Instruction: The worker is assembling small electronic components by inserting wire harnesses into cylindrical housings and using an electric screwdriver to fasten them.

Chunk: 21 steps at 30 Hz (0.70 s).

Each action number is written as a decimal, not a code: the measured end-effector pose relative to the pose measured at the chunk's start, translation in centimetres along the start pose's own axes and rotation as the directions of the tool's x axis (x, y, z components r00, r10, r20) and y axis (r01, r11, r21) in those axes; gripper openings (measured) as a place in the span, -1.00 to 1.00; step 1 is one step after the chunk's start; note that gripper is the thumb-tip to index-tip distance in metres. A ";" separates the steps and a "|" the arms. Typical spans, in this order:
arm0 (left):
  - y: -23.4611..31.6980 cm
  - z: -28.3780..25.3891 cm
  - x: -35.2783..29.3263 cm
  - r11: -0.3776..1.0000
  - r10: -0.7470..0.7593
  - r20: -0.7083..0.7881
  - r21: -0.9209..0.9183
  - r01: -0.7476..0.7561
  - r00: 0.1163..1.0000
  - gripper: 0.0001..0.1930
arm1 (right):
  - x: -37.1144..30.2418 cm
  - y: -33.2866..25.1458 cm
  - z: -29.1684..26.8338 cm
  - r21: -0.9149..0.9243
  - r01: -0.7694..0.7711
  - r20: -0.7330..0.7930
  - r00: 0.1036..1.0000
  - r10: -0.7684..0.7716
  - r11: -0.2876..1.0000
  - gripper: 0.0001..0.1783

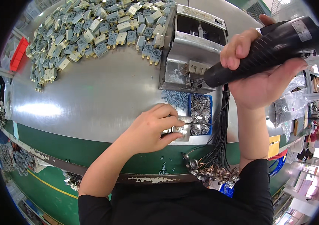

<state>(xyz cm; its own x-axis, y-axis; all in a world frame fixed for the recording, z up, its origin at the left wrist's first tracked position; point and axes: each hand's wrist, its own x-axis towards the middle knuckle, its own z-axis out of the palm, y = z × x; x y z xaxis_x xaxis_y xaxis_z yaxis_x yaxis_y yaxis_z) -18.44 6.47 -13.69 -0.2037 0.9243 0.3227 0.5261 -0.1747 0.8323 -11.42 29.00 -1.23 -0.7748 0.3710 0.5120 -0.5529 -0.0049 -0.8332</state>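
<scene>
Far left, a red bin (17, 55) is sitting at the bench edge. Next to it, a big heap of grey units (103, 28) with pale backs and brass-coloured tabs is covering the upper left of the steel bench (95, 103).

Left hand (149, 129) is coming in low, palm down, near the front edge. Its grip is narrow: thumb and index are closing around a small metal part (176, 129). The part is lying between those two fingertips, over a metal plate (184, 137); fingers are hiding some of it, so exact seating can't be told. Stray screws (163, 169) are lying on the green strip (140, 146) below.

Just beyond the hand, blue-grey screws (175, 98) are lying loose. Right of the plate, a blue box (211, 122) is holding metal clips (200, 110). Behind, a metal machine (195, 47) is standing.

Black cables (225, 120) are running down past the box, ring ends bunching at the front edge.

Right hand (255, 88) is wrapping around a black driver (268, 48), up and right of the part, nose pointing left-down. Nose is overlapping the machine's front in view; contact can't be told.
</scene>
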 end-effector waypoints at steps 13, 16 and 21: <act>-0.1 -0.4 0.1 1.000 0.004 0.007 0.005 -0.004 1.000 -0.68 | 0.5 1.2 1.5 -0.166 -0.019 -0.177 0.984 -0.011 0.986 0.22; -0.1 -0.3 0.1 1.000 0.008 0.002 0.007 -0.008 1.000 -0.68 | 0.8 2.3 -0.5 0.063 0.100 0.019 0.995 -0.102 0.993 0.21; 0.1 0.0 0.0 1.000 0.019 -0.001 0.008 -0.019 1.000 -0.68 | 0.2 2.5 -1.0 0.134 0.066 0.007 0.998 -0.068 0.989 0.19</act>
<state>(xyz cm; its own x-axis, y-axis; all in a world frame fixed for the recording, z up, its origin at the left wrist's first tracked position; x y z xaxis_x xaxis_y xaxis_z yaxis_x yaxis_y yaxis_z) -18.39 6.49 -13.62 -0.1945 0.9205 0.3390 0.5365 -0.1895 0.8223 -12.66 29.96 -3.46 -0.7379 0.3636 0.5686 -0.6389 -0.1049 -0.7621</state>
